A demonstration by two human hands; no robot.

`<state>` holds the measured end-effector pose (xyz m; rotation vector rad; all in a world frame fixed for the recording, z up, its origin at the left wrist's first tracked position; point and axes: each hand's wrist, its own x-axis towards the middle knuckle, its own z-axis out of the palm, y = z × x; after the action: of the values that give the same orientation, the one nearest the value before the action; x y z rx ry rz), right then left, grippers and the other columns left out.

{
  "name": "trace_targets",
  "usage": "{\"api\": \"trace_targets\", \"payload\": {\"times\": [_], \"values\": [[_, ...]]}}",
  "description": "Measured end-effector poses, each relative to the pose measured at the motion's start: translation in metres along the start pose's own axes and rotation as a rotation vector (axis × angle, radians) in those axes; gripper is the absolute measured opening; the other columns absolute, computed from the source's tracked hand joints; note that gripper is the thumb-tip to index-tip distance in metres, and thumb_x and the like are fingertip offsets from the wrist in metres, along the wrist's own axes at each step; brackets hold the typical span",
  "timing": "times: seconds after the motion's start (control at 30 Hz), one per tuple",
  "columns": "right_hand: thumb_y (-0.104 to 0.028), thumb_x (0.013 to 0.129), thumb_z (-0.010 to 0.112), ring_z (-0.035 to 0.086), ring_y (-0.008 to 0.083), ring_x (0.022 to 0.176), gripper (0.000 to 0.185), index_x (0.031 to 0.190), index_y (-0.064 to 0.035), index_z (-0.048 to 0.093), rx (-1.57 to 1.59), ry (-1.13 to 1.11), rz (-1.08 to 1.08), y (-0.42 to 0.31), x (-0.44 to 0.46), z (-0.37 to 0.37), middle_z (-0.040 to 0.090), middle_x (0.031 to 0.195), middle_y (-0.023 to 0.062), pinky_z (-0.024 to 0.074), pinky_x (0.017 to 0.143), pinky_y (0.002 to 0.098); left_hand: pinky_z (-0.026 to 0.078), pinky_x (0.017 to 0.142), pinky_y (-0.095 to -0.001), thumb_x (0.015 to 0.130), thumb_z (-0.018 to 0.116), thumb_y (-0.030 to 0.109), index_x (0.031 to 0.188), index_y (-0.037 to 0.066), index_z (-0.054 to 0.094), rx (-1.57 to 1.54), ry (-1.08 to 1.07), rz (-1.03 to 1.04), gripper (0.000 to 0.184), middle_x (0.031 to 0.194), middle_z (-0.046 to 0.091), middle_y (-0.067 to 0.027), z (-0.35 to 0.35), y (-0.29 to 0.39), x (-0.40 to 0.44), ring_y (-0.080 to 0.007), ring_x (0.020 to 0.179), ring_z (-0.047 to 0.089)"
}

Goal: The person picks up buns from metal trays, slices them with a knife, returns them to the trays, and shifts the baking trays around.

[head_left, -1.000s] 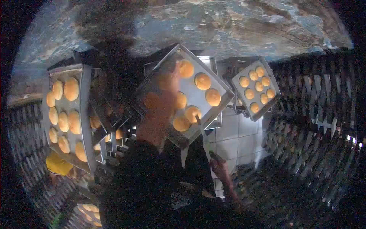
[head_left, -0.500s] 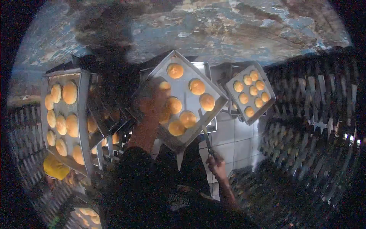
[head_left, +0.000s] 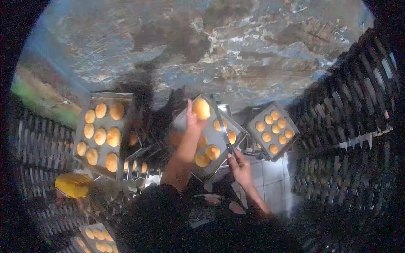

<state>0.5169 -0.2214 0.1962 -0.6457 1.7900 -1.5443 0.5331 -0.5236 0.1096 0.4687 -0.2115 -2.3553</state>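
A round golden bun (head_left: 201, 109) is in my left hand (head_left: 194, 120), raised over the far corner of the middle metal tray (head_left: 217, 166). My fingers lie along the bun's left side and under it. My right hand (head_left: 240, 167) is closed round the dark handle of a long knife (head_left: 222, 125) at the tray's right edge. Its blade points up and away, just right of the held bun and over the buns on the right. Several more buns (head_left: 212, 152) lie on the tray; my left forearm hides part of it.
At the left stands a large tray (head_left: 129, 109) of buns, at the right a smaller one (head_left: 294, 139). A person in a yellow cap (head_left: 75, 185) is at the lower left, near another tray of buns (head_left: 98, 238). Tiled floor (head_left: 272, 170) shows below.
My left hand has moved from the tray's left side to its far corner and lifted a bun. My right hand has raised the knife over the tray. The view has tilted, so the trays appear lower.
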Motion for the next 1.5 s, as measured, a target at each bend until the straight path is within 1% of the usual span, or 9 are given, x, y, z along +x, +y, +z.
{"api": "trace_targets", "payload": {"times": [0.3, 0.53, 0.6, 0.63, 0.7, 1.1, 1.3, 1.37, 1.5], "values": [[-0.022, 0.102, 0.061, 0.050, 0.0043, 0.067, 0.041, 0.139, -0.0036, 0.058, -0.190, 0.034, -0.110, -0.036, -0.028, -0.015, 0.058, 0.077, -0.0036, 0.0434, 0.060, 0.0230, 0.048, 0.089, -0.0421, 0.086, 0.069, 0.061, 0.102, 0.018, 0.070, 0.149, 0.127, 0.079, 0.046, 0.095, 0.071, 0.0025, 0.083, -0.011, -0.024, -0.0175, 0.093, 0.064], [-0.024, 0.101, 0.059, 0.051, 0.0067, 0.066, 0.043, 0.139, -0.0044, 0.058, -0.211, 0.128, -0.291, -0.039, -0.019, -0.020, 0.058, 0.075, -0.0020, 0.0452, 0.061, 0.0250, 0.053, 0.075, -0.0359, 0.089, 0.070, 0.054, 0.099, 0.015, 0.070, 0.194, -0.046, -0.086, 0.040, 0.092, 0.071, -0.0008, 0.091, -0.037, -0.042, -0.0186, 0.084, 0.067], [-0.021, 0.099, 0.058, 0.073, 0.0344, 0.081, 0.043, 0.141, -0.0087, 0.055, -0.416, 0.086, -0.118, -0.053, -0.007, -0.026, 0.072, 0.094, 0.0244, 0.0557, 0.072, 0.0392, 0.056, 0.073, -0.0369, 0.092, 0.069, 0.048, 0.099, 0.012, 0.069, 0.165, -0.024, -0.132, 0.037, 0.088, 0.071, -0.0026, 0.099, -0.049, -0.054, -0.0197, 0.078, 0.068], [-0.021, 0.099, 0.058, 0.073, 0.0344, 0.081, 0.043, 0.141, -0.0087, 0.055, -0.413, 0.093, -0.113, -0.052, -0.006, -0.027, 0.072, 0.094, 0.0244, 0.0557, 0.072, 0.0392, 0.056, 0.073, -0.0369, 0.092, 0.069, 0.048, 0.099, 0.012, 0.069, 0.170, -0.024, -0.140, 0.037, 0.088, 0.071, -0.0026, 0.100, -0.050, -0.055, -0.0197, 0.078, 0.068], [-0.030, 0.103, 0.056, 0.054, 0.0093, 0.070, 0.046, 0.141, -0.0047, 0.056, -0.357, 0.065, -0.195, -0.050, -0.004, -0.028, 0.060, 0.075, 0.0004, 0.0482, 0.065, 0.0291, 0.056, 0.074, -0.0365, 0.092, 0.068, 0.048, 0.099, 0.012, 0.069, 0.158, -0.024, -0.087, 0.037, 0.089, 0.071, -0.0036, 0.102, -0.048, -0.053, -0.0203, 0.079, 0.068], [-0.021, 0.100, 0.057, 0.058, 0.0106, 0.070, 0.039, 0.135, -0.0031, 0.059, -0.293, 0.131, -0.210, -0.075, -0.002, -0.029, 0.060, 0.073, 0.0044, 0.0489, 0.064, 0.0300, 0.058, 0.075, -0.0408, 0.092, 0.070, 0.043, 0.101, 0.007, 0.068, 0.253, -0.226, -0.257, 0.036, 0.095, 0.072, -0.0083, 0.086, -0.060, -0.052, -0.0240, 0.084, 0.071], [-0.022, 0.101, 0.058, 0.059, 0.0114, 0.070, 0.036, 0.132, -0.0033, 0.061, -0.230, 0.087, -0.135, -0.064, -0.056, -0.029, 0.063, 0.076, 0.0066, 0.0503, 0.066, 0.0308, 0.059, 0.073, -0.0399, 0.091, 0.072, 0.038, 0.100, 0.009, 0.068, 0.319, -0.220, -0.204, 0.031, 0.090, 0.072, -0.0070, 0.081, -0.029, -0.039, -0.0231, 0.082, 0.071], [-0.023, 0.101, 0.056, 0.061, 0.0144, 0.070, 0.037, 0.132, -0.0022, 0.060, -0.234, 0.048, -0.043, -0.073, -0.051, -0.030, 0.063, 0.075, 0.0073, 0.0508, 0.067, 0.0324, 0.059, 0.074, -0.0390, 0.090, 0.074, 0.035, 0.102, 0.009, 0.068, 0.341, -0.233, -0.269, 0.029, 0.092, 0.072, -0.0065, 0.095, -0.038, -0.064, -0.0218, 0.082, 0.071], [-0.025, 0.101, 0.056, 0.066, 0.0229, 0.070, 0.039, 0.131, -0.0014, 0.060, -0.414, 0.102, -0.195, -0.054, 0.000, -0.031, 0.066, 0.074, 0.0143, 0.0517, 0.068, 0.0361, 0.059, 0.075, -0.0391, 0.090, 0.074, 0.031, 0.104, 0.008, 0.066, 0.523, -0.177, -0.207, 0.028, 0.095, 0.071, -0.0056, 0.094, -0.062, -0.075, -0.0213, 0.083, 0.071]]}}
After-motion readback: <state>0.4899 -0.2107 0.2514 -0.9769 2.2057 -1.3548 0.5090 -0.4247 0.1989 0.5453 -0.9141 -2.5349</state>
